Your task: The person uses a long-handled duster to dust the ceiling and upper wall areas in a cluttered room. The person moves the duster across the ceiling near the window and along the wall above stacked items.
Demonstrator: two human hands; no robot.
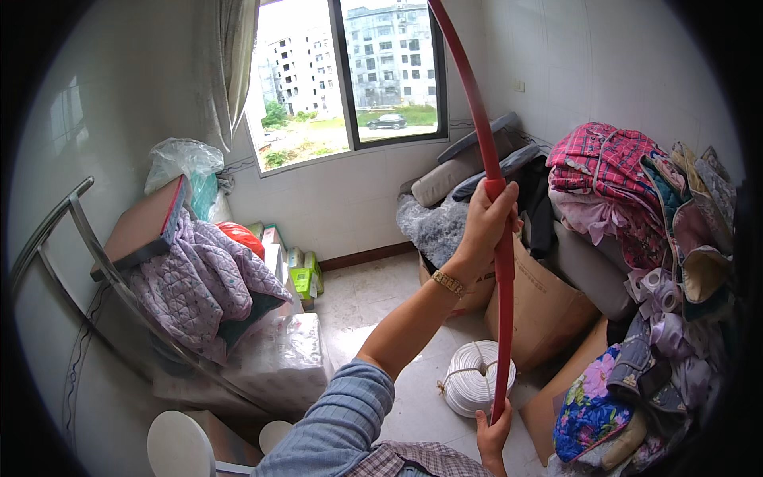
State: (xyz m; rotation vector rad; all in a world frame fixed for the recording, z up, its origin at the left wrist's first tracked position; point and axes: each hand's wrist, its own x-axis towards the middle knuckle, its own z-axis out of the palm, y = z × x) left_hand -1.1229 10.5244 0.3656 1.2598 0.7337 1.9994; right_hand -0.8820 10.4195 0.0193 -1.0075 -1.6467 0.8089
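A long red telescopic pole [505, 310] rises before me, its upper end running out of the picture past the window. It looks bent, perhaps from the lens. My left hand [490, 220] is wrapped around it at the thicker collar, arm stretched out, a gold-coloured watch or bracelet [448, 283] at the wrist. Lower down, near the pole's bottom end, my right hand [495, 438] grips it too. Behind the lower part of the pole a coil of white rope [475, 378], bound with ties, lies on the tiled floor [411, 405].
Cardboard boxes [536, 304] and piled bedding [605, 158] crowd the right side. At left, a curved metal rail [113, 262] stands before a quilted cover [197, 286] and a plastic-wrapped bundle [280, 352]. A round white disc [179, 444] is low left. The window [351, 77] faces me.
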